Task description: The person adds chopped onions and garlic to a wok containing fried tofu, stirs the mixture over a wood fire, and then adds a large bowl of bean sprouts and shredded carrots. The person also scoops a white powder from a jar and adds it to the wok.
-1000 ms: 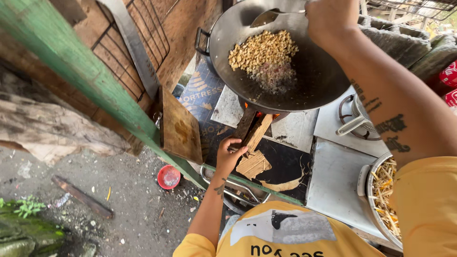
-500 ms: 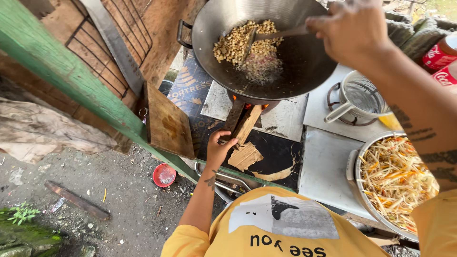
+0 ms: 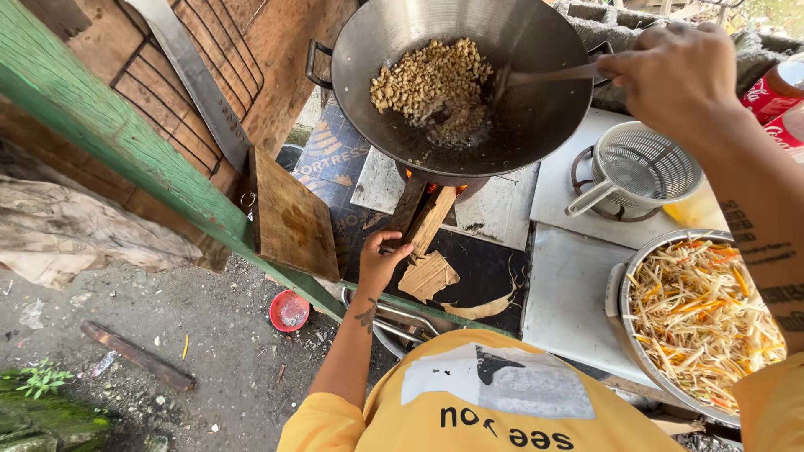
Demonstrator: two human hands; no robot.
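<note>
Gripping the handle of a metal spatula (image 3: 548, 75), the right hand (image 3: 674, 71) sat at the upper right of the frame, fingers curled tight around the handle's end. Spatula blade reached left into a large dark wok (image 3: 469, 79) at top centre, beside a heap of small tan fried pieces (image 3: 431, 79) that lay in the wok's left half with darker bits just below them.

Left hand (image 3: 381, 259) was at centre frame, below the wok, fingers bent and closed on the near end of a stick of firewood (image 3: 423, 218). The stick ran up toward the fire opening under the wok, where an orange glow showed. A torn piece of cardboard (image 3: 427, 276) lay just right of that hand on the dark surface.

Right of centre: a grey plastic strainer (image 3: 645, 172) rested on a gas burner, well apart from the wok. Lower right: a metal basin (image 3: 624, 289) full of shredded pale and orange vegetable strips (image 3: 699, 318).

Left of centre: a wooden chopping board (image 3: 289, 218) hung tilted against a green painted beam (image 3: 109, 134). A small red bowl (image 3: 289, 310) sat on the ground at lower left centre. Person wore a yellow shirt (image 3: 494, 410), bottom of frame.
</note>
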